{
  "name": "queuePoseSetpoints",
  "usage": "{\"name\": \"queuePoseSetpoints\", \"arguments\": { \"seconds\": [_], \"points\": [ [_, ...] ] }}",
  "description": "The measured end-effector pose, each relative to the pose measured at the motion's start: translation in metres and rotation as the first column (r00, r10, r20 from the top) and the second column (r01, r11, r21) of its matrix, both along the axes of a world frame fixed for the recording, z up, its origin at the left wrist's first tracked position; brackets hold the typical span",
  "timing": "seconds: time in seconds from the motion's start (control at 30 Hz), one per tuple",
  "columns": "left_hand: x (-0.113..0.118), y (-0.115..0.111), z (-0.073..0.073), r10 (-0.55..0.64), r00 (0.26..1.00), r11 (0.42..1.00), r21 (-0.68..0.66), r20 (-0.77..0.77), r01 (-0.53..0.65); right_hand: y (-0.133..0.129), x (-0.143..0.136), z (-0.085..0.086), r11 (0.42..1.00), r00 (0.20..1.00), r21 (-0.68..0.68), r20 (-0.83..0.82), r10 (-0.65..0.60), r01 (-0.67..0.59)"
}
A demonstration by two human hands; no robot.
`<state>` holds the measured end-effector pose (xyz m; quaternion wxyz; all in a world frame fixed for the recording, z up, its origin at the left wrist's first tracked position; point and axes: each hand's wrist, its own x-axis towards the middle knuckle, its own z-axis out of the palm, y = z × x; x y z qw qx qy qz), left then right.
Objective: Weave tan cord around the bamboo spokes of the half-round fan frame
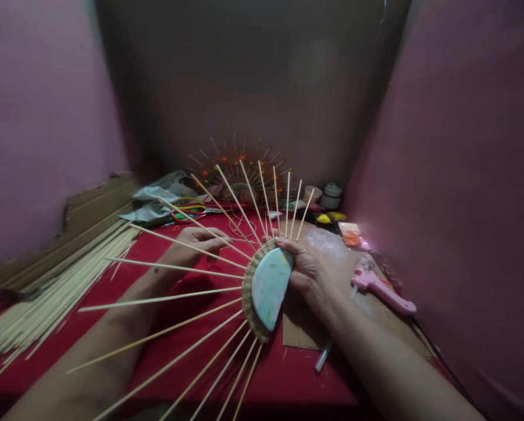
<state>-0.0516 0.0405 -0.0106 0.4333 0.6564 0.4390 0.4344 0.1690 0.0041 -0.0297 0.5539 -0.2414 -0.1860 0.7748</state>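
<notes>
A pale blue-green half-disc (pixel 271 287) has a woven cord band (pixel 247 292) along its curved edge. Thin wooden sticks (pixel 174 271) fan out from that band, up, left and down. My right hand (pixel 304 264) grips the half-disc at its upper right end, thumb on the front face and fingers partly hidden behind. Beyond the sticks, my left hand (pixel 200 238) pinches a thin cord (pixel 243 240) that runs toward the top of the woven band. Its fingers are closed and partly crossed by the sticks.
Many loose sticks (pixel 64 286) lie at the left beside folded cardboard (pixel 97 202). Red-handled scissors (pixel 200 212) sit near a plastic bag (pixel 163 190). A pink glue gun (pixel 382 287) rests on cardboard at the right. A decorated stick fan (pixel 240 169) and small tubs (pixel 331 196) stand behind.
</notes>
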Motion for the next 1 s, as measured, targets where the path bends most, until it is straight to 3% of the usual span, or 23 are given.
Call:
{"name": "queuePoseSetpoints", "arguments": {
  "seconds": [0.1, 0.2, 0.37, 0.57, 0.67, 0.87, 1.0],
  "points": [
    [-0.005, 0.0, 0.006, 0.034, 0.985, 0.999, -0.015, 0.171, -0.032, 0.0, 0.0, 0.001, 0.999, 0.999, -0.04, 0.021, -0.025, 0.026],
    [-0.008, 0.0, 0.01, -0.004, 0.964, 0.999, -0.037, 0.267, 0.014, 0.002, 0.001, 0.0, 0.993, 0.999, -0.118, 0.048, 0.011, -0.005],
    [-0.01, 0.003, 0.012, 0.058, 0.979, 0.997, -0.061, 0.193, -0.047, 0.004, 0.001, -0.003, 0.98, 0.993, -0.199, 0.119, 0.023, 0.002],
    [-0.024, 0.023, 0.004, 0.155, 0.987, 0.981, 0.109, 0.032, -0.158, 0.005, 0.001, -0.003, 0.977, 0.983, -0.212, 0.179, 0.041, -0.002],
    [-0.029, 0.037, -0.006, 0.246, 0.968, 0.946, 0.207, 0.038, -0.249, 0.004, 0.0, -0.006, 0.975, 0.98, -0.216, 0.173, 0.096, -0.058],
    [-0.029, 0.046, -0.01, 0.421, 0.896, 0.801, 0.407, 0.138, -0.439, 0.001, -0.005, -0.008, 0.952, 0.963, -0.292, 0.218, 0.155, -0.087],
    [-0.026, 0.046, -0.009, 0.379, 0.907, 0.825, 0.377, 0.183, -0.421, -0.001, -0.008, -0.007, 0.949, 0.956, -0.306, 0.247, 0.156, -0.075]
  ]
}}
